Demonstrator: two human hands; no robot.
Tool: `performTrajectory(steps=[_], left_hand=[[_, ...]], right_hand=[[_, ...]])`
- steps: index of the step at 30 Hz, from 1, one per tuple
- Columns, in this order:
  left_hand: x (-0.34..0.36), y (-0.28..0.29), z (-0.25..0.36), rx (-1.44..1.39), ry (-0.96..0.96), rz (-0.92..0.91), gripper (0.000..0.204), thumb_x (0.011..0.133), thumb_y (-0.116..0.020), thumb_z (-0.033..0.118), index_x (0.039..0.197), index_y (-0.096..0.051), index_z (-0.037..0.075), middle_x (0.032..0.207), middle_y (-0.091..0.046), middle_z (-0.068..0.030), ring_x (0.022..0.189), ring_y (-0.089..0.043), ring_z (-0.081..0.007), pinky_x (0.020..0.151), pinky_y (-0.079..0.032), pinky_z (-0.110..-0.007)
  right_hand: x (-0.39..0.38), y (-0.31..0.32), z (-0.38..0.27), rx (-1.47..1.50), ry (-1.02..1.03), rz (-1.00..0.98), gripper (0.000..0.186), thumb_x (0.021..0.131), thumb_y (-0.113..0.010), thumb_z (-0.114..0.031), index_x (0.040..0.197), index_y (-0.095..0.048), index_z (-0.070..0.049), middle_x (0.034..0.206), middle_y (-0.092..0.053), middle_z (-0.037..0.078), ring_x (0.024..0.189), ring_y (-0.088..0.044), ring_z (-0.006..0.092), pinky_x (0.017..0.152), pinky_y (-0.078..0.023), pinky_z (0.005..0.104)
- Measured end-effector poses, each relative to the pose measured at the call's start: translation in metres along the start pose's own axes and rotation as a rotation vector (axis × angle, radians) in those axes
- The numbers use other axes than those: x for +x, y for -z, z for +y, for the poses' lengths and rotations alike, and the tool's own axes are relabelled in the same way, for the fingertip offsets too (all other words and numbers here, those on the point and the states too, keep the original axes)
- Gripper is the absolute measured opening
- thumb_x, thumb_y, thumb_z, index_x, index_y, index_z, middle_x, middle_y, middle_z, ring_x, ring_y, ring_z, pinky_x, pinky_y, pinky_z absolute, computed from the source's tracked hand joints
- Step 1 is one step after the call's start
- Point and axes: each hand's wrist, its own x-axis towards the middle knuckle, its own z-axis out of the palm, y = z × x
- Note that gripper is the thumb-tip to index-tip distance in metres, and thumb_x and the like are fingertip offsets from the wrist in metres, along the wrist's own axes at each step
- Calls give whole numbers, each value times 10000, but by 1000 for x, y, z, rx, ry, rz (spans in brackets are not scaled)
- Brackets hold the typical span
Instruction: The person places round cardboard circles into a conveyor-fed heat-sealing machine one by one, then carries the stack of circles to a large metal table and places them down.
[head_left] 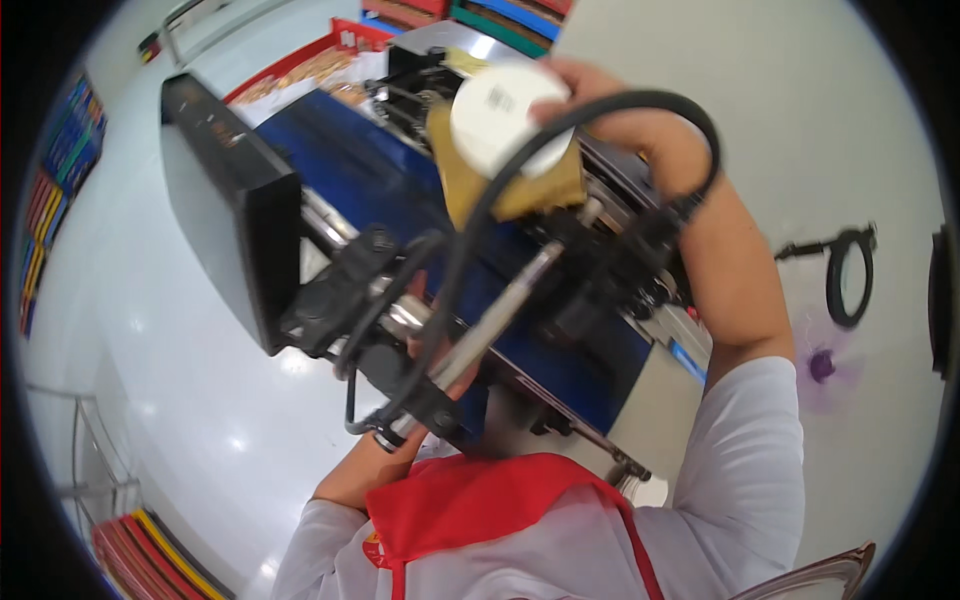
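Note:
My right hand [625, 112] grips the edge of a white round disc, like a tub lid [490, 120], with a small dark printed mark on its face. It holds the disc over a brownish-yellow sheet-like part [545, 192] at the far end of a machine with a blue conveyor belt [350, 150]. Lower down, my left hand [458, 378] is mostly hidden behind a metal bar [500, 310] and black clamps. Only bits of its fingers and palm show, so its grip is unclear.
A black screen-like box [235, 200] stands on the machine's left, with a thick black cable [585, 108] arching across. Beyond lies a red crate [345, 38] of small packets. Stacked coloured crates [150, 560] sit lower left; a purple fan [822, 366] is at right.

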Motion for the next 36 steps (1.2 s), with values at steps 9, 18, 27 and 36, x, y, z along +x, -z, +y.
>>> performTrajectory(steps=[9,18,27,36], left_hand=[[-53,6,54,-227,-632,-226,407,673,-674,47,1058,-548,88,1217,-432,-205,1153,-412,-402,945,-357,-493],[-80,-79,163,70,-773,-779,458,627,-743,152,1051,-570,129,1194,-466,-117,1175,-412,-333,981,-240,-531],[-108,-101,193,258,-619,-530,386,674,-718,211,1037,-596,159,1138,-481,-82,1107,-439,-282,948,-238,-493],[-123,-90,195,472,-526,-448,399,699,-704,197,1078,-582,159,1192,-455,-100,1155,-408,-293,983,-219,-485]], right_hand=[[-321,47,-6,470,-399,584,489,786,-665,-145,1221,-471,-35,1094,-587,57,976,-566,129,830,-465,276],[-430,-76,47,329,-448,703,325,838,-596,-299,1019,-572,-31,893,-594,34,816,-546,141,736,-439,274],[-728,-90,192,-12,-1298,1255,333,808,-593,-149,1107,-555,-8,842,-598,72,614,-526,151,532,-435,285],[-613,-130,103,-349,-1062,718,531,727,-689,-333,1150,-523,-58,1059,-571,172,1005,-547,329,837,-440,395]])
